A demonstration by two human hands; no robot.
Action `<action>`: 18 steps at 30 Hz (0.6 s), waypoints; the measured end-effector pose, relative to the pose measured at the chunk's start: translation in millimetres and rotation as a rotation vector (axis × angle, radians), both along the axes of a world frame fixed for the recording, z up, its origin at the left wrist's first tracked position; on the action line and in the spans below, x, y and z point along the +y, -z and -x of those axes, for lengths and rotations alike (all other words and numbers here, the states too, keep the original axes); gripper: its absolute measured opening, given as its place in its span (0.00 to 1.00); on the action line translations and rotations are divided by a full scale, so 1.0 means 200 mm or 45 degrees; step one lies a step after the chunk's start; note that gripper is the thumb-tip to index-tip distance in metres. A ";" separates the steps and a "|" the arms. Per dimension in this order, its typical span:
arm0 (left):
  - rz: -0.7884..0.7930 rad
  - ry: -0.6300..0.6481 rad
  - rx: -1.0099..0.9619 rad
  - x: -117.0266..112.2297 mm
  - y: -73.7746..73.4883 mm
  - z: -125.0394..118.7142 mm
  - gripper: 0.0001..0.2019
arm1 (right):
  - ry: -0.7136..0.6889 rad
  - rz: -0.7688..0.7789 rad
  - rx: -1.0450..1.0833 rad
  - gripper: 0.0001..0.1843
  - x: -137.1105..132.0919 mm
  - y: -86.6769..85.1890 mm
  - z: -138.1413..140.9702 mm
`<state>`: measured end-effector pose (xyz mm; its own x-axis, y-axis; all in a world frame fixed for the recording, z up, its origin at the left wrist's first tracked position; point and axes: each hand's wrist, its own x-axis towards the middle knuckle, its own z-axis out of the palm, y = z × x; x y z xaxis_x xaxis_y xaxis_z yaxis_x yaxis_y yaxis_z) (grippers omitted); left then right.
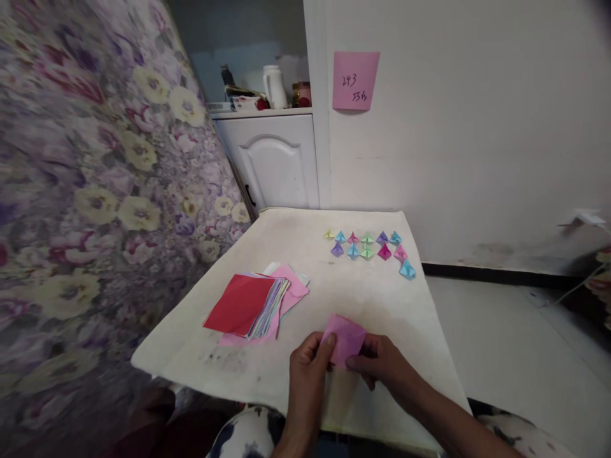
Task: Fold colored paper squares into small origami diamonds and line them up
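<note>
Now, at left, a red-topped paper stack (239, 304) fans loosely; a stray knock could scatter it. Next, the left hand (308, 360) pinches the pink paper (348, 340) over the table (344, 294), the right hand (382, 360) gripping its opposite edge: uneven pulling might skew a crease. Rightmost, a blue folded piece (407, 270) lies clear of both.

Twelve small folded papers (407, 270) lie on one desk (296, 235): four blue, three pink, two green, two purple and one yellow. They make one row of six, one row of five and a single one. One paper pile (240, 302) has too many sheets to count. One left hand (305, 364) and one right hand (384, 359) hold one pink sheet (347, 340). There is one white jug (275, 89).
</note>
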<state>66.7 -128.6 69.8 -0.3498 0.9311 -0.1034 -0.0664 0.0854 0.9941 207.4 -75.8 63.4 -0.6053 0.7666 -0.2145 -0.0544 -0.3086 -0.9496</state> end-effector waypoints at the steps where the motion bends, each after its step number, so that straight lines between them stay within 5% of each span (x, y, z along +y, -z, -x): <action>1: 0.001 -0.003 -0.012 0.00 0.00 0.00 0.14 | 0.009 -0.010 -0.004 0.11 0.00 0.00 0.01; 9: 0.064 0.013 -0.488 0.02 -0.02 -0.05 0.13 | 0.071 -0.115 -0.008 0.13 -0.01 0.04 0.01; 18: 0.117 0.063 -0.580 0.02 0.05 -0.04 0.10 | 0.005 -0.038 0.061 0.16 -0.01 0.01 0.01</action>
